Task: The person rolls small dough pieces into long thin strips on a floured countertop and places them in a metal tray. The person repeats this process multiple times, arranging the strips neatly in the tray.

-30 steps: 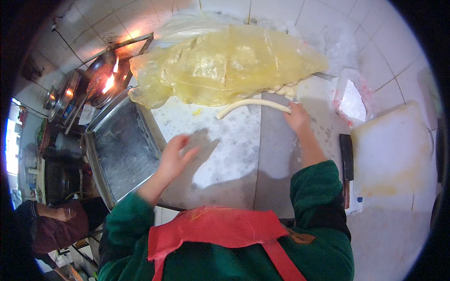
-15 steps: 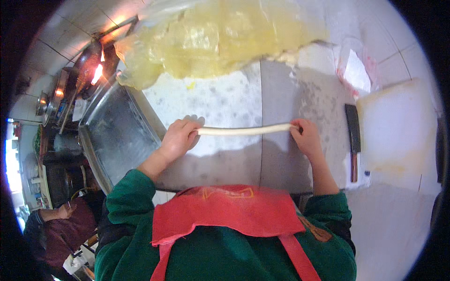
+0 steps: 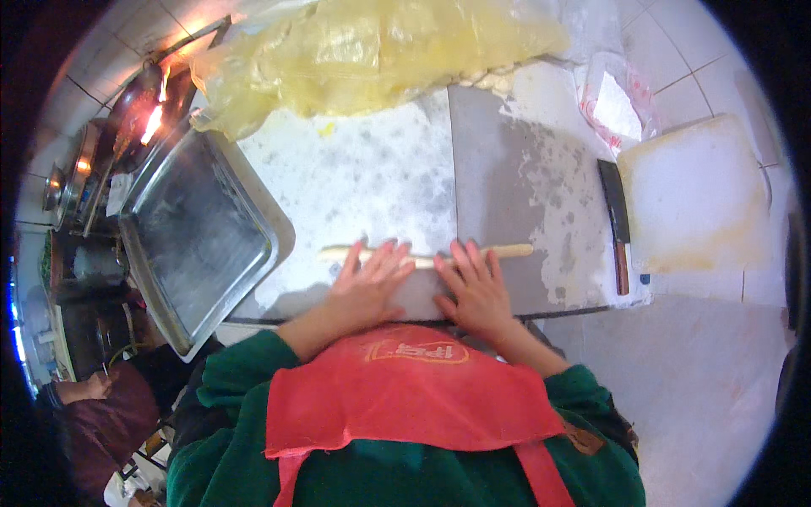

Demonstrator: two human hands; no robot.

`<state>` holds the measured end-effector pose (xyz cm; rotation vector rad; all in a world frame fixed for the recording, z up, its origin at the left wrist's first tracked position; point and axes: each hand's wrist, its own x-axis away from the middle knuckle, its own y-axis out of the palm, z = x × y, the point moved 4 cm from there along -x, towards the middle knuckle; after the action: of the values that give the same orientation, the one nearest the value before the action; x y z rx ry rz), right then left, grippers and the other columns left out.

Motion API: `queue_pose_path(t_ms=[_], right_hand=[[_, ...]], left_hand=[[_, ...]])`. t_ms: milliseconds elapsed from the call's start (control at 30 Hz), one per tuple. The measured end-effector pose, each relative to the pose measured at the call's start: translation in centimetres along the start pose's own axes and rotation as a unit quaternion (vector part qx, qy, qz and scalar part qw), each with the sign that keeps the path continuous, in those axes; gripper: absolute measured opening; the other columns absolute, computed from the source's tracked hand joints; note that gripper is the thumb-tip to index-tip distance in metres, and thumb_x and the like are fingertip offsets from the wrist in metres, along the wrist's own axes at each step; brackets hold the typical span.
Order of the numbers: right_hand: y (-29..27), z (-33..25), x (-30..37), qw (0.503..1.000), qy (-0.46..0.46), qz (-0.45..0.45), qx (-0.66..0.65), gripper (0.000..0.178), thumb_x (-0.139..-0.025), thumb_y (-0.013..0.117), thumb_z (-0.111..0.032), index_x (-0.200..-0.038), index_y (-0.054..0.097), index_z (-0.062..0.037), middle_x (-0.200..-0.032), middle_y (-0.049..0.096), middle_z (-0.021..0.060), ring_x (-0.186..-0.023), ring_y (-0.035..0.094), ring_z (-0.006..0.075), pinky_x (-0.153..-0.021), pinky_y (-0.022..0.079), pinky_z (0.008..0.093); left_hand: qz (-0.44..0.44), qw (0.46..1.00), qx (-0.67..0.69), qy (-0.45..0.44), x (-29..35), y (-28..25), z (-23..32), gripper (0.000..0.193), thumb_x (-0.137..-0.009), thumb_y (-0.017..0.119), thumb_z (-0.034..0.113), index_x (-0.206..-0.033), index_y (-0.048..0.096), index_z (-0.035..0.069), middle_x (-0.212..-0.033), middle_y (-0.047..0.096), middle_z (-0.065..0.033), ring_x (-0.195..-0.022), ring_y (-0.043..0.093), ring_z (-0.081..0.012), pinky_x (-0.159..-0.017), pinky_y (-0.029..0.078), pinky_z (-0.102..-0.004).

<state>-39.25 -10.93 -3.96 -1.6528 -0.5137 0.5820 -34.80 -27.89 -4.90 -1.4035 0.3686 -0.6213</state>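
A long pale strip of dough (image 3: 512, 251) lies crosswise on the worktop (image 3: 363, 182), near its front edge. Both ends stick out beyond my hands. My left hand (image 3: 368, 286) rests open on the strip left of its middle, fingers spread and pointing away from me. Just right of the middle, my right hand (image 3: 475, 290) also lies open over the dough with its fingers apart. The parts of the strip beneath my fingers are hidden.
A deep metal tray (image 3: 198, 237) stands to the left. At the right lie a cleaver (image 3: 617, 211), a white cutting board (image 3: 693, 203) and a bag of white stuff (image 3: 617, 114). Yellowish plastic sheeting (image 3: 363, 63) covers the back. Flames (image 3: 152, 125) burn far left, and another person (image 3: 106, 422) is lower left.
Both hands have let go of the dough strip's ends and moved inward, now flat on it. The strip, held stretched between them before, lies on the worktop closer to me.
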Motion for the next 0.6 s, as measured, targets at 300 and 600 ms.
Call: queue_pose_path(t_ms=[300,600], right_hand=[[1.9,8.5,2.7,0.982,0.165,0.050,0.072,0.056,-0.087,0.052,-0.049,-0.133,0.049,-0.0165,-0.143,0.037,0.0190,-0.130,0.036,0.0366,-0.104,0.023,0.0633],[0.0,5.2,-7.8,0.966,0.214,-0.092,-0.109,0.051,-0.089,0.052,-0.041,-0.131,0.049,-0.0113,-0.135,0.046,0.0201,-0.129,0.038,0.0361,-0.101,0.028,0.0627]], left_hand=[[0.105,0.966,-0.024,-0.236,2.7,0.6,-5.0,0.071,-0.084,0.059,0.047,-0.142,0.035,0.013,-0.148,0.030,-0.0160,-0.140,0.024,-0.0323,-0.104,0.018,-0.0666],[0.193,0.952,-0.086,-0.221,-0.3,-0.6,-7.3,0.068,-0.086,0.057,0.046,-0.142,0.035,0.014,-0.147,0.032,-0.0145,-0.136,0.030,-0.0342,-0.106,0.020,-0.0617]])
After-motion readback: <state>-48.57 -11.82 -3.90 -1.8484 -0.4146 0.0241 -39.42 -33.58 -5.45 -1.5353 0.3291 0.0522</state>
